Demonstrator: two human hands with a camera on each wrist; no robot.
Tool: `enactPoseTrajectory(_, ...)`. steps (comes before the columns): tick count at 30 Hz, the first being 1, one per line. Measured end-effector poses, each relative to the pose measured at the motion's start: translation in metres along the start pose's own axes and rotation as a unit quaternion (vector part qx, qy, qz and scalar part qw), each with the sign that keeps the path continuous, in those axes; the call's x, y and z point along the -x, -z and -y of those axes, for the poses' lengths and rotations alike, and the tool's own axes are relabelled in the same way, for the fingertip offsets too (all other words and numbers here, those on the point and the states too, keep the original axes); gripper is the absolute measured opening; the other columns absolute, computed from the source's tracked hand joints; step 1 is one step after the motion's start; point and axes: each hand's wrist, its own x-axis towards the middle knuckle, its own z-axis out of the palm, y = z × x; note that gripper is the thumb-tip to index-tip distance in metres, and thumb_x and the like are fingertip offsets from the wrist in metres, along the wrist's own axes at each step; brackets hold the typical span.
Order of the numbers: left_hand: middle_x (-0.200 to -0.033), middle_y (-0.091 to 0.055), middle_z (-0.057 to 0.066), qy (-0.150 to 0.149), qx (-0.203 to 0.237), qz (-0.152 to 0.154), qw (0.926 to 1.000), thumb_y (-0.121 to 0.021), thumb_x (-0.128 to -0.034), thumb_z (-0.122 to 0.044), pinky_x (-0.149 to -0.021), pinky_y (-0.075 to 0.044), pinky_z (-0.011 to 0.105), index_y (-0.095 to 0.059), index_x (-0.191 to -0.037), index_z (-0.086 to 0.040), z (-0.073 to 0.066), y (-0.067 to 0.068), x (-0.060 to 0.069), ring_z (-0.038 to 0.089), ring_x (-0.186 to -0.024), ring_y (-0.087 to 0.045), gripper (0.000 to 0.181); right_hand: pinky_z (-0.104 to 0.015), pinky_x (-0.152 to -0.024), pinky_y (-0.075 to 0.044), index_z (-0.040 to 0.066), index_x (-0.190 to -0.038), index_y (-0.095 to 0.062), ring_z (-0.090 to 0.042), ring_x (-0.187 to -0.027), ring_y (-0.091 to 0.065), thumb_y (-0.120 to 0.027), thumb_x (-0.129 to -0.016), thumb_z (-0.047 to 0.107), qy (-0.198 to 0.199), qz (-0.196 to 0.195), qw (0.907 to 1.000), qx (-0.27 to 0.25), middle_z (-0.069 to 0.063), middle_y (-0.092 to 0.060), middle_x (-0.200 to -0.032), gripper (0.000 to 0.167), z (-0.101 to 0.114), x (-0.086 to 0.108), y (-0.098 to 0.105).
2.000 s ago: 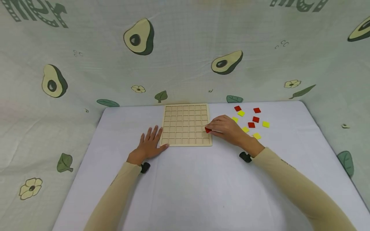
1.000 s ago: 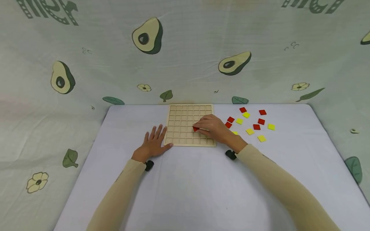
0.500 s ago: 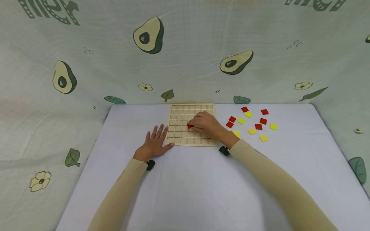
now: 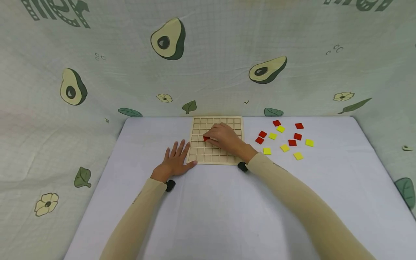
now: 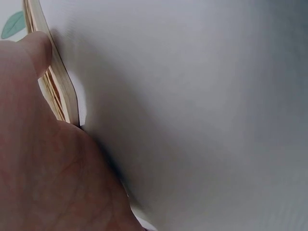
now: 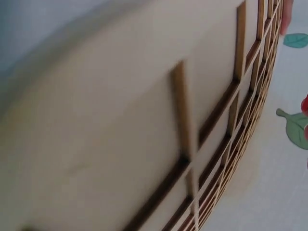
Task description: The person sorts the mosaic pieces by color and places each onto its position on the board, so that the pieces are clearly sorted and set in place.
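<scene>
Item: square, pale wooden grid board (image 4: 199, 151), flat, lying between the hands, under the right and beside the left. Raised strips divide it into square cells, plain in the right wrist view; they would seem to keep pieces in place.

Item: left hand (image 4: 173, 162), fingers straight and spread, palm down, gripping nothing. Fingertips lie along the board's left rim, thumb at its near-left corner; the left wrist view shows the thumb against the edge. The likely reason is to brace the board against sliding.

Item: small, flat, red square tile (image 4: 206, 138), pinched between the thumb and fingers of the right hand (image 4: 224, 137), left of those fingertips' knuckles and above the board. Part of it juts past the fingers, probably so that it can be aimed at a cell. Whether it touches the board cannot be told.

Item: six loose, flat, red square tiles (image 4: 292, 143) and six matching yellow ones (image 4: 285, 148), scattered to the right of the right hand, apart from the board; placed there, presumably, for that hand's easy reach.

Item: smooth white table covering (image 4: 211, 209), beneath both hands.

Item: pale green, avocado-printed cloth (image 4: 221, 43), hanging beyond both hands.
</scene>
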Motion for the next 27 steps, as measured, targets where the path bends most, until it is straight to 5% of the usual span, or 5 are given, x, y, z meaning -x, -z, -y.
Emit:
enactPoseTrajectory(10,-0.178,0.014,0.011,-0.002,-0.006,0.000,1.0000,-0.041,-0.1065,-0.066,-0.128,0.008,0.062,0.005,-0.171,-0.015,0.001,-0.001,0.000,0.036,-0.163,0.017,0.094,-0.040,-0.098,-0.052,0.007,-0.120,-0.080,-0.023,-0.112,-0.071,-0.077,-0.099,0.021,-0.043,0.031,0.9985,0.010,-0.004,-0.080,-0.115,0.025,0.015,-0.026,-0.010)
enactPoseTrajectory(27,-0.177,0.016,0.011,-0.010,0.001,0.001,1.0000,-0.041,-0.1068,-0.065,-0.127,0.008,0.064,0.005,-0.171,-0.014,0.001,0.001,0.000,0.037,-0.162,0.018,0.094,-0.046,-0.108,-0.050,0.013,-0.104,-0.082,-0.024,-0.108,-0.069,-0.070,-0.104,0.022,-0.089,0.087,0.9896,0.073,0.000,-0.081,-0.107,0.014,0.027,-0.053,-0.031)
